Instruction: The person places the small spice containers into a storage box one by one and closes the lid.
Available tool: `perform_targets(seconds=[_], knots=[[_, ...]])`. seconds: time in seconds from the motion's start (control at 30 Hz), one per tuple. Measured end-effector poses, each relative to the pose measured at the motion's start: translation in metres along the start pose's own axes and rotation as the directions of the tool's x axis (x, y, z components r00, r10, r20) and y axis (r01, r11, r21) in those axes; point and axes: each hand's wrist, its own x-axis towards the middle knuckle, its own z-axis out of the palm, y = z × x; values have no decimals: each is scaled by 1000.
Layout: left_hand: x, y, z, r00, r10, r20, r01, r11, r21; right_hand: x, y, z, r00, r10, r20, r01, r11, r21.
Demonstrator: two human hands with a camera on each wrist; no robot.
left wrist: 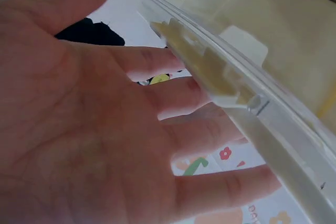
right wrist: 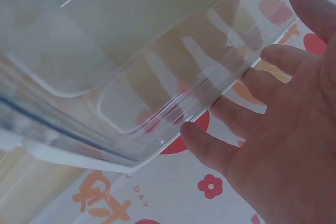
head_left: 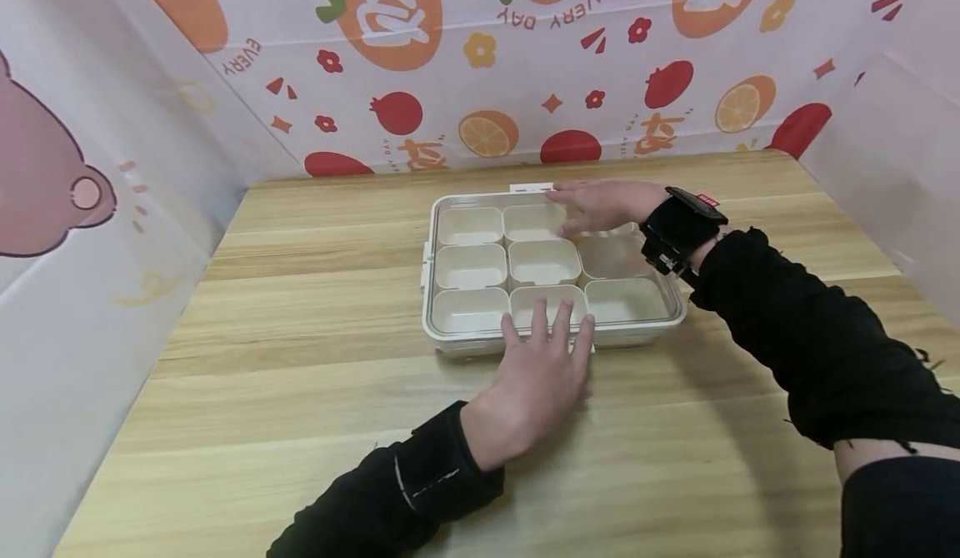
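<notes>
Fruit-printed sheeting walls in a pale wooden table [head_left: 300, 391], and near its middle sits a cream divided box [head_left: 450, 324] with nine small inner cups [head_left: 543, 260] under a clear lid [head_left: 630, 262]. The lid looks seated flat across the box, with a white latch tab [head_left: 531, 188] showing at the far edge. The left hand [head_left: 536, 379] lies at the near edge, its straight fingers [left wrist: 210, 137] spread over the lid's rim and front clasp, pressing rather than gripping. The right hand [head_left: 600, 203] rests flat on the lid's far side close to the back tab, fingers [right wrist: 210, 148] extended and slightly spread, curled round nothing. Both arms wear black sleeves [head_left: 795, 333], and a black wrist unit [head_left: 678, 228] is strapped to the right one. Judging from this, the lid is already on and the cups appear empty; whether the clasps are snapped down I cannot tell.
</notes>
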Motion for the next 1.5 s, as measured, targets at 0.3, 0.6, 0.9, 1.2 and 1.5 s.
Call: perform_targets(seconds=[0.3, 0.6, 0.9, 1.2, 1.5], knots=[[10, -55, -5, 994, -31, 102, 55, 967, -250, -28, 2, 1, 987, 159, 35, -155, 982, -105], [19, -112, 23, 964, -217, 152, 254, 922, -294, -76, -23, 35, 999, 54, -8, -54, 999, -10], [19, -120, 24, 983, -143, 112, 175, 917, -360, -88, -30, 45, 995, 61, -84, -54, 995, 81], [17, -116, 20, 982, -155, 109, 183, 922, -341, -92, -26, 48, 995, 48, -88, -37, 992, 119], [18, -112, 19, 983, -169, 77, 184, 930, -317, -87, -21, 46, 971, 66, -230, -60, 998, 32]])
